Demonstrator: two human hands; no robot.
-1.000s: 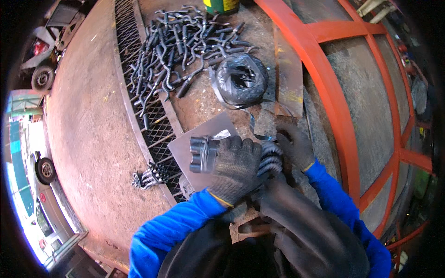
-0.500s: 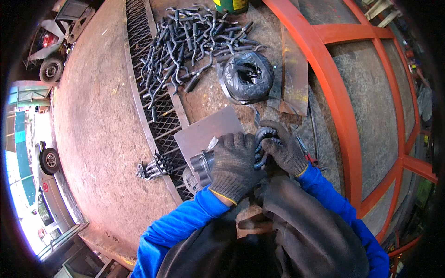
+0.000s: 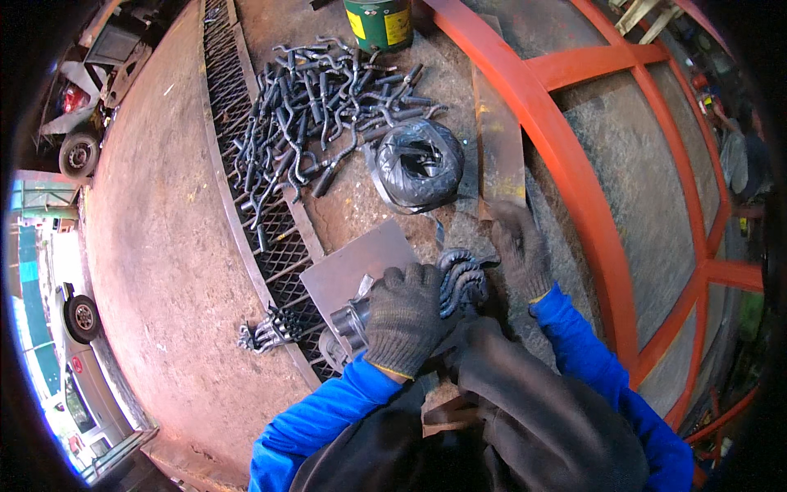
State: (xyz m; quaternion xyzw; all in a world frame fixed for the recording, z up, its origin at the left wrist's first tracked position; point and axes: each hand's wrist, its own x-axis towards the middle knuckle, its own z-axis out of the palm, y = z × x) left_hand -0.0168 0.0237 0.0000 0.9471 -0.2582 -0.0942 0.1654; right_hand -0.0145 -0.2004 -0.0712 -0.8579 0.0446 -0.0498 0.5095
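At the far left a vehicle (image 3: pixel 90 385) stands beyond the bare concrete floor (image 3: pixel 164 205), and a small bunch of metal rods (image 3: pixel 272 330) lies at the edge of a dark metal grating (image 3: pixel 283 266). A heap of bent rods (image 3: pixel 320 107) with dark sleeves spreads over the grating and the ground beside it. Next comes a tilted grey plate (image 3: pixel 352 266), and over its lower right corner juts the sleeved end of a bundle of bent rods (image 3: pixel 463 281). The gloved left hand (image 3: pixel 403 316) grips this bundle around its middle, below a green bucket (image 3: pixel 379 23) and a roll of black plastic (image 3: pixel 418 164); the bundle's curved, ribbed end shows right of the knuckles. Apart from it, the gloved right hand (image 3: pixel 525 254) has its fingers bent; whether they pinch anything I cannot tell. Farther right stands an orange-red metal frame (image 3: pixel 566 139)
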